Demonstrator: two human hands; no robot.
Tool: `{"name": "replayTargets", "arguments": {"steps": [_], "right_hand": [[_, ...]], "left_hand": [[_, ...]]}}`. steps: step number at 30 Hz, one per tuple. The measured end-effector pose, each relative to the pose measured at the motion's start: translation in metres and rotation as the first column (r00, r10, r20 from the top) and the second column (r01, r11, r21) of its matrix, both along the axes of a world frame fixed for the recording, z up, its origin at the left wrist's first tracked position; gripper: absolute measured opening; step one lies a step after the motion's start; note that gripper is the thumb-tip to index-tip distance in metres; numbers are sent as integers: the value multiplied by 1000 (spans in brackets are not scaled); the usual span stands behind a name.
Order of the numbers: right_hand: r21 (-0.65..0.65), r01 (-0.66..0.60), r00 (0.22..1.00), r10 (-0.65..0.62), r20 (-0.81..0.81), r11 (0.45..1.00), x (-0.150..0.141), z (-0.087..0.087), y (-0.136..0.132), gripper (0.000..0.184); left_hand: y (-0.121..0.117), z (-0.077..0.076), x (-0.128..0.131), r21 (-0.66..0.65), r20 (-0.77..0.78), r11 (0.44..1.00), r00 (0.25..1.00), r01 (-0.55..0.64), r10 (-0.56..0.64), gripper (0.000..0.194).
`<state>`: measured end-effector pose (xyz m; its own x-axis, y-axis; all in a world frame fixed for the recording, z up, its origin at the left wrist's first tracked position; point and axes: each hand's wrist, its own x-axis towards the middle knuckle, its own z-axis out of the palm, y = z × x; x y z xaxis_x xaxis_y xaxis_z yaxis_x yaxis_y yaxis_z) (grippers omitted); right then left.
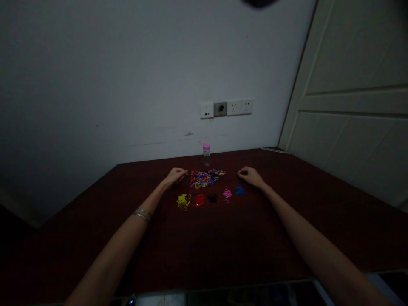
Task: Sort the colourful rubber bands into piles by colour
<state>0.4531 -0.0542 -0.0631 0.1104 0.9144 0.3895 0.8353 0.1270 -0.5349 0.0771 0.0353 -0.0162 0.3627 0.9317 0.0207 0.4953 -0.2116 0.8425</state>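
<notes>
In the head view, a mixed pile of small coloured bands [205, 178] lay on the dark red table [223, 242], between the two hands. The left hand [177, 175] was just beside the pile's left edge, its fingers curled; whether they pinched anything could not be told. The right hand [251, 176] was on the other side, apart from the pile and just beyond the blue bands [240, 190], its thumb and fingertips brought close together; whether a band was between them was too dim to tell. Nearer the camera than the mixed pile, small groups ran from left to right: yellow bands [183, 202], red bands [199, 199], black bands [213, 198], pink bands [227, 194], then the blue ones. A clear bottle with a pink cap [207, 156] stood upright behind the mixed pile, near the wall [159, 85].
</notes>
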Motion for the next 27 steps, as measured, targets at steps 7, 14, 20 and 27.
{"name": "replayTargets", "arguments": {"steps": [7, 14, 20, 27], "right_hand": [[4, -41, 998, 41, 43, 999, -16, 8, 0, 18], [-35, -142, 975, 146, 169, 989, -37, 19, 2, 23], [-89, -131, 952, 150, 268, 987, -44, 26, 6, 26], [-138, -99, 938, 139, 318, 985, -47, 31, 12, 25]], "left_hand": [[23, -20, -15, 79, 98, 960, 960, -269, 261, 23], [31, -26, -10, 222, 76, 869, 897, -442, 436, 20], [39, -32, -14, 299, 73, 835, 883, -462, 463, 23], [36, -32, -14, 302, 111, 829, 881, -471, 460, 24]]}}
